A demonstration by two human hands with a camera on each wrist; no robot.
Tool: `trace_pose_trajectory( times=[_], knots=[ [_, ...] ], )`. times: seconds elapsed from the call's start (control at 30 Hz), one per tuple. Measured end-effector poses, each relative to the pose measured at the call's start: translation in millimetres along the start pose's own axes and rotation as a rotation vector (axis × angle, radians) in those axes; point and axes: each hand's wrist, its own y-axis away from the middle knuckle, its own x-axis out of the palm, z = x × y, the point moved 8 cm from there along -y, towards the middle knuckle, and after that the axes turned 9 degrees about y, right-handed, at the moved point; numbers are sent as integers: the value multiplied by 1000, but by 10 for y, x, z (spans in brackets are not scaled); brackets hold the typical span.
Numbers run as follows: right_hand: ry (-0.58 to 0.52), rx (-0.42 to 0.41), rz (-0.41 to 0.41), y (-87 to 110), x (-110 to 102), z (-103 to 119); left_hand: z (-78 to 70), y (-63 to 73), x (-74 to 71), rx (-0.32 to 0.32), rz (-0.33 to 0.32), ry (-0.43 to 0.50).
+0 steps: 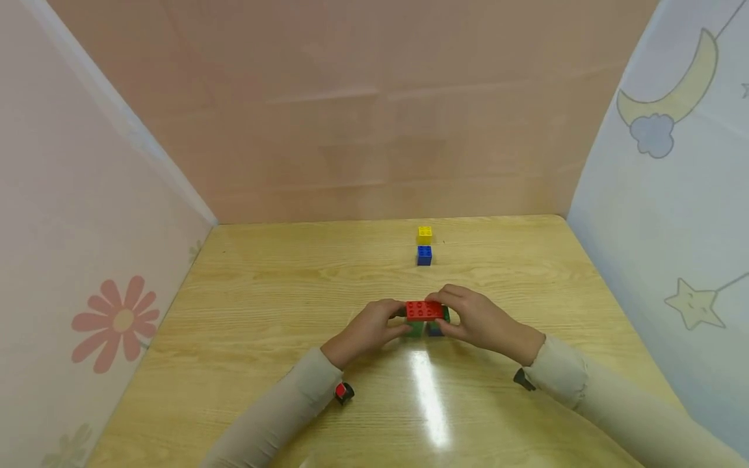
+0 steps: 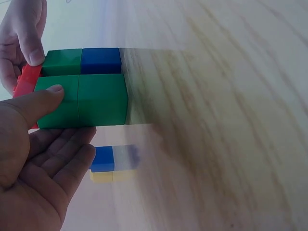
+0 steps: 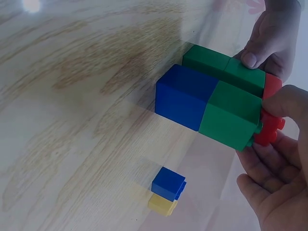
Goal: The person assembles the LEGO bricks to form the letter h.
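Note:
A red studded brick (image 1: 418,310) lies across the tops of two short brick stacks on the table. The left stack has an upper green brick (image 2: 60,111) on a lower green brick (image 2: 103,98). In the other stack a green brick (image 3: 231,115) sits on a blue brick (image 3: 185,98), and some of its studs show past the red brick. My left hand (image 1: 374,326) pinches the upper green brick of the left stack, thumb in front, fingers behind. My right hand (image 1: 482,322) grips the right end of the red brick between thumb and fingers.
Farther back on the wooden table (image 1: 281,273) stand a small blue brick (image 1: 424,255) and, just behind it, a yellow brick (image 1: 424,234). Upright cloth panels enclose the table at the back (image 1: 374,130), left and right. Dark wrist devices (image 1: 344,392) sit under the sleeves.

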Motion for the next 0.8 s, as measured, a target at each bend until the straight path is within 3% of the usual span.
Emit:
trace_pose_trajectory(
  times=[0.33, 0.8],
  knots=[
    [-34, 49, 36, -7, 16, -38, 27, 0, 3, -14, 5, -7],
    [-44, 34, 34, -8, 13, -53, 25, -3, 19, 4, -5, -22]
  ],
)
